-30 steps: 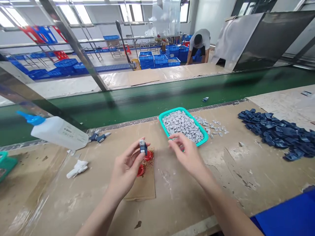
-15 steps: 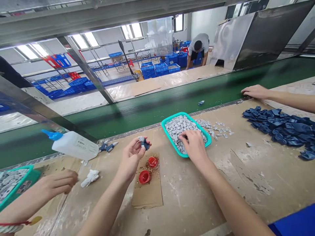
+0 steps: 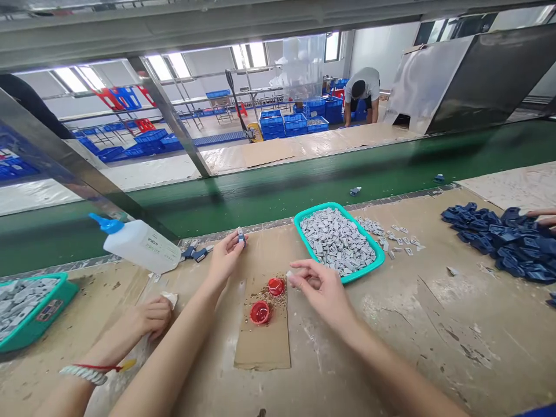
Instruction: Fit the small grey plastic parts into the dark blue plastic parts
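Note:
My left hand pinches a small dark blue plastic part with a grey piece on it, held above the table near the belt's edge. Between finger and thumb of my right hand is a small light grey plastic piece. That hand is just left of a turquoise tray heaped with grey plastic pieces. Two red caps, the nearer cap and the farther cap, lie on a cardboard strip between my hands. The nearer one looks wet inside, with brown specks around both.
A white bottle with a blue nozzle leans at left. Another person's hand holds a white cloth-like thing beside my left forearm. Dark blue parts are piled at right, near another hand. The green belt runs behind.
My right hand has left the tray with a grey piece and moved left toward the caps. The neighbour's hand at left has reached the white thing. Another blue part is on the belt.

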Available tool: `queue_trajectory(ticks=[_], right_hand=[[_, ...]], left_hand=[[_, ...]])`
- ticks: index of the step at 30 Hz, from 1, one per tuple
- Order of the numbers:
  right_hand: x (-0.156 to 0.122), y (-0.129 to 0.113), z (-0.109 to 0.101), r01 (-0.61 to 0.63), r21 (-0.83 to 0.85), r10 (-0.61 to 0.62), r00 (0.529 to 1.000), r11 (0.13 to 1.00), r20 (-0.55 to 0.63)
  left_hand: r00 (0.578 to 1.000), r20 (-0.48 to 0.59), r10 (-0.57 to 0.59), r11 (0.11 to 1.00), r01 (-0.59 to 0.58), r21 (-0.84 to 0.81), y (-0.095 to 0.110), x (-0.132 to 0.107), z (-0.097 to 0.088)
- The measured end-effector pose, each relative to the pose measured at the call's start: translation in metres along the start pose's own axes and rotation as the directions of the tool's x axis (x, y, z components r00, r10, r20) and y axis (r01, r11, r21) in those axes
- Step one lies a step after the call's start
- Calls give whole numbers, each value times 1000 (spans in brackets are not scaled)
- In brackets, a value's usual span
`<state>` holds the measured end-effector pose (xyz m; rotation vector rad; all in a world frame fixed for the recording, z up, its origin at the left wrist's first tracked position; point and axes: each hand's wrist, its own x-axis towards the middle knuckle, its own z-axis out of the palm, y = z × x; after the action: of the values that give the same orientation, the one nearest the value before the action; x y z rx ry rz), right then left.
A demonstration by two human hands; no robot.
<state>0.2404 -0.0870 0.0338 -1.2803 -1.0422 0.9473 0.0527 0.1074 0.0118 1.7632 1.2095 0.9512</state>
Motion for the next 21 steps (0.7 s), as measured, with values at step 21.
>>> queue_trajectory(ticks=[21], right_hand=[[4,21,27,-209,74,208,978,975,18]], left_hand=[[985,112,134,638,-172,750,-15,9,-14]])
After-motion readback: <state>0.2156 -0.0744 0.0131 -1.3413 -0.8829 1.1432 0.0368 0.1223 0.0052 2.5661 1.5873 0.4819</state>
